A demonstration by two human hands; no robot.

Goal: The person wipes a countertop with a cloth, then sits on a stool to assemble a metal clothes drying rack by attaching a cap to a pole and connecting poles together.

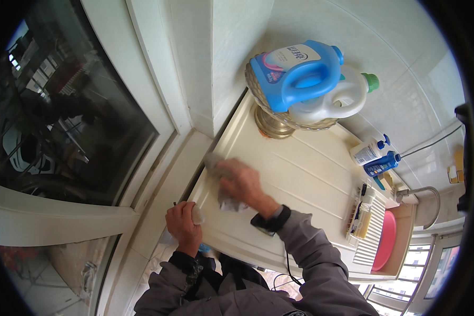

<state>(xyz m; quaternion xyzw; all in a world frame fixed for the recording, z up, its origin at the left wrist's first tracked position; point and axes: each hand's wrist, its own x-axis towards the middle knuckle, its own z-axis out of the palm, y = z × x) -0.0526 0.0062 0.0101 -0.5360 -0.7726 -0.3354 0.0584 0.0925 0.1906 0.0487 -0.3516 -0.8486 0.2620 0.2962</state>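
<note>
My right hand (241, 183), blurred by motion, presses a greyish cloth (230, 202) onto the left part of the cream washing counter (316, 170). Some of the cloth reaches the counter's raised edge beside the window sill. At the counter's near left corner, my left hand (185, 225) is closed around a small, pale, rounded object (198, 215); what it is cannot be told. A metal-based stand with a scalloped glass bowl (254, 89) rises at the back corner. A blue detergent jug (296, 75) and a white jug with a green cap (351, 94) lie on it.
A white pump bottle (367, 152) and a blue bottle (380, 164) stand along the tiled wall. Farther right are a wire rack (359, 217) with brushes, a curved faucet (430, 189) and a pink basin (387, 241) in the sink. A framed glass window (75, 102) borders the left.
</note>
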